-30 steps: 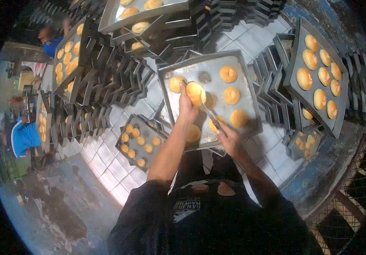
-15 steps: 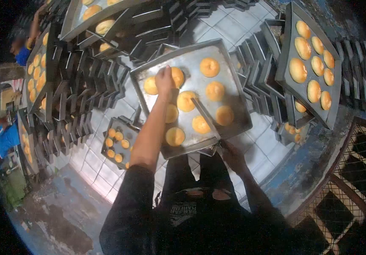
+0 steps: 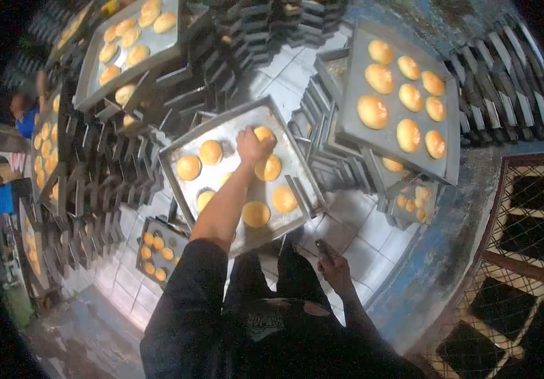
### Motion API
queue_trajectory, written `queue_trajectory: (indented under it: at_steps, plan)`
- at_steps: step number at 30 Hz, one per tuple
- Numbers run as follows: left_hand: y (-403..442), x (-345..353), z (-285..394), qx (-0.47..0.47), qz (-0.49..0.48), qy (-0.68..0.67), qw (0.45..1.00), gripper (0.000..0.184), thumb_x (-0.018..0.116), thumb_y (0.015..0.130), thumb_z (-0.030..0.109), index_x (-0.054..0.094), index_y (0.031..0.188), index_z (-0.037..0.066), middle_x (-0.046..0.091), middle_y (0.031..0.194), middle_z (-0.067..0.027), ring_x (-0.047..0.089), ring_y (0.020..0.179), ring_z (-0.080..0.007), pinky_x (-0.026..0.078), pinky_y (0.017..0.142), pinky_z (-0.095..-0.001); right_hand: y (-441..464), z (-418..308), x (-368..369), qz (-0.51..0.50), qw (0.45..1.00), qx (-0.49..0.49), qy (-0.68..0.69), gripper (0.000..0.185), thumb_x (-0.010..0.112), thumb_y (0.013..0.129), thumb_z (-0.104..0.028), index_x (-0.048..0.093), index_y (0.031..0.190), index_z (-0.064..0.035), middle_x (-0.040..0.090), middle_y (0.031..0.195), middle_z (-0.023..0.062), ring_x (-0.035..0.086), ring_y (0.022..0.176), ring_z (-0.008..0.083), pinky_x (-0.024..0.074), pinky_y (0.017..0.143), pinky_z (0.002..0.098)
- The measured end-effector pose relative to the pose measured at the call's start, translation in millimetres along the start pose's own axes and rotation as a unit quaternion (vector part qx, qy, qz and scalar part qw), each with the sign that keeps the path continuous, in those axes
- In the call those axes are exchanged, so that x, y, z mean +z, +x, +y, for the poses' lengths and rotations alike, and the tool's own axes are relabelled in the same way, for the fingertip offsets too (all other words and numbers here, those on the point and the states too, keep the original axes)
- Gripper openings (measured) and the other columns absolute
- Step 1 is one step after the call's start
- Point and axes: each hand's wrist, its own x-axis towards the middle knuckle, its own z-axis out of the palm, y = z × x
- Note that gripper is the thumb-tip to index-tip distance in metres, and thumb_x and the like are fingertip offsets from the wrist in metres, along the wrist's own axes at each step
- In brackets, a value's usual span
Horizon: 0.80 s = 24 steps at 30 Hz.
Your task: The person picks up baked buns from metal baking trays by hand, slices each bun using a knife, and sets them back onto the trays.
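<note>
A square metal tray (image 3: 221, 136) of golden round buns lies at the centre, on top of other trays. My left hand (image 3: 254, 148) reaches over it, with its fingers curled against a bun (image 3: 264, 134) near the far right side. Just below that hand sits another bun (image 3: 268, 168). Off the tray's near right edge, my right hand (image 3: 335, 270) is closed round the dark handle of a knife-like tool (image 3: 323, 248). A narrow grey metal strip (image 3: 298, 196) crosses the tray's right part; whether it joins the handle cannot be made out.
Trays of buns top the stacks at upper left (image 3: 134, 54) and upper right (image 3: 403, 104). A smaller-looking tray (image 3: 158, 251) stands low on the left. Two other people in blue show at the far left. A metal grille (image 3: 518, 252) is at the right.
My left hand has moved right across the tray to another bun. My right hand has drawn down, away from the tray. The whole view has turned and shifted.
</note>
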Motion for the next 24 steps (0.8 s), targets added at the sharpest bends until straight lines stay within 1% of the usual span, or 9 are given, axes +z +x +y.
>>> queue_trajectory:
  at_steps: [3,5,9,10,11,13,18,21,24]
  plan:
    - [-17,7,-11,-0.009,0.008,-0.224,0.975,0.071,0.086,0.076,0.029,0.05,0.128,-0.002,0.061,0.123,-0.0246,0.061,0.115,-0.0399,0.051,0.097,-0.0423,14,-5,-7,0.09,0.948,-0.265,-0.15,0.046,0.053,0.104,-0.022,0.051,0.147,-0.0074,0.057,0.075,-0.0017,0.053,0.065,0.0069,0.0443,0.057,0.0246]
    - [-47,-23,7,-0.049,0.02,-0.222,0.974,0.069,0.085,0.079,0.026,0.049,0.13,-0.002,0.062,0.124,-0.0235,0.062,0.114,-0.038,0.052,0.096,-0.0425,9,-48,-16,-0.002,0.995,-0.096,-0.027,0.048,0.054,0.103,-0.018,0.047,0.149,-0.005,0.057,0.075,-0.0018,0.052,0.064,0.0065,0.0434,0.058,0.0234]
    - [-92,-74,-3,-0.054,-0.055,-0.704,0.706,0.061,0.075,0.091,0.034,0.047,0.139,0.008,0.063,0.125,-0.0116,0.064,0.112,-0.0286,0.05,0.101,-0.0457,6,-102,-4,-0.053,0.983,-0.11,0.139,0.051,0.055,0.105,-0.018,0.043,0.152,-0.0045,0.056,0.076,-0.0023,0.044,0.058,0.0046,0.0377,0.052,0.0205]
    - [-107,-89,-2,-0.039,-0.069,-0.782,0.618,0.058,0.072,0.093,0.04,0.049,0.137,0.01,0.064,0.125,-0.0098,0.064,0.111,-0.029,0.05,0.102,-0.0455,5,-118,-3,-0.065,0.983,-0.116,0.123,0.05,0.055,0.105,-0.018,0.043,0.152,-0.0044,0.056,0.077,-0.0025,0.043,0.057,0.0039,0.0365,0.051,0.0201]
    - [-119,-106,-2,-0.03,-0.047,-0.783,0.62,0.058,0.072,0.093,0.04,0.049,0.137,0.01,0.064,0.125,-0.0098,0.064,0.111,-0.029,0.05,0.102,-0.0455,8,-124,5,-0.063,0.982,-0.142,0.112,0.05,0.056,0.104,-0.018,0.044,0.151,-0.0043,0.056,0.077,-0.0023,0.044,0.058,0.004,0.0372,0.052,0.02]
    - [-142,-135,-9,-0.095,-0.033,-0.892,0.44,0.061,0.068,0.091,0.055,0.057,0.135,0.015,0.065,0.129,-0.0071,0.062,0.118,-0.0278,0.052,0.099,-0.0434,11,-133,25,-0.037,0.976,-0.209,0.055,0.05,0.056,0.101,-0.02,0.049,0.15,-0.009,0.061,0.076,0.0013,0.056,0.065,0.0104,0.0484,0.062,0.0282]
    - [-156,-184,-28,-0.121,0.071,-0.914,0.382,0.045,0.058,0.095,0.06,0.067,0.108,0.018,0.072,0.101,-0.0025,0.068,0.096,-0.0231,0.055,0.09,-0.0431,-13,-169,62,-0.083,0.952,-0.287,-0.061,0.046,0.056,0.101,-0.019,0.053,0.145,-0.0054,0.07,0.098,0.018,0.068,0.087,0.0235,0.0529,0.079,0.0343]
    - [-168,-212,-35,-0.059,0.071,-0.919,0.382,0.046,0.06,0.093,0.061,0.064,0.089,0.015,0.064,0.077,-0.0019,0.059,0.064,-0.0187,0.05,0.056,-0.0331,-23,-170,76,-0.091,0.933,-0.332,-0.1,0.045,0.057,0.1,-0.018,0.053,0.142,-0.0022,0.068,0.114,0.0261,0.069,0.101,0.0343,0.0532,0.087,0.0394]
    - [-171,-227,-47,-0.039,0.059,-0.926,0.371,0.046,0.06,0.093,0.06,0.063,0.087,0.014,0.061,0.075,-0.002,0.056,0.062,-0.0174,0.047,0.054,-0.0316,-30,-170,84,-0.097,0.912,-0.38,-0.117,0.044,0.058,0.099,-0.016,0.053,0.14,0.0019,0.065,0.123,0.0292,0.066,0.111,0.041,0.0525,0.092,0.0433]
